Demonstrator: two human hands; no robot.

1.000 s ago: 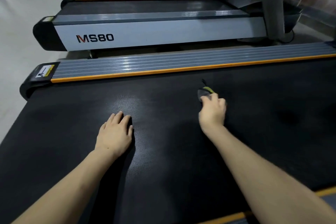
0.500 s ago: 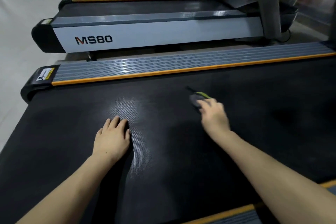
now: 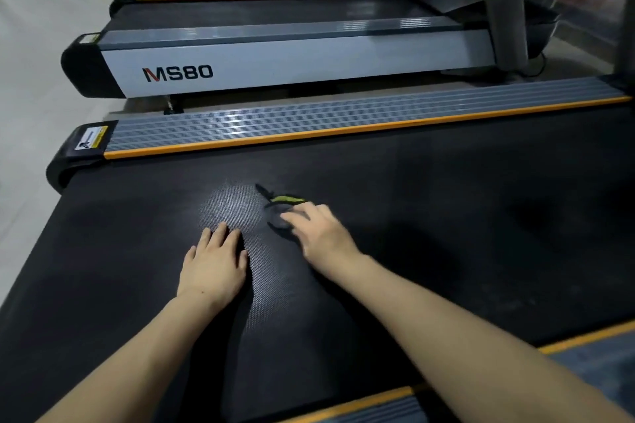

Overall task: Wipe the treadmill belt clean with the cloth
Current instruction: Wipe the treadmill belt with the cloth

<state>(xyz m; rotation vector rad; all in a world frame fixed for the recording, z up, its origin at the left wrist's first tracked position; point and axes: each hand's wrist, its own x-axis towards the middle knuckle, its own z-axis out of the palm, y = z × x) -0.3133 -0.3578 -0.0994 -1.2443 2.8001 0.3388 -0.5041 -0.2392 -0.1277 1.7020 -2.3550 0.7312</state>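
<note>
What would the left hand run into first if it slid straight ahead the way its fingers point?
Judging by the head view, the left hand would cross bare belt, then reach the orange strip of the grey side rail. The cloth lies to its right, probably off that line.

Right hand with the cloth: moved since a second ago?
Yes. The right hand has slid the cloth leftward along the belt, closer to the planted left hand.
</note>
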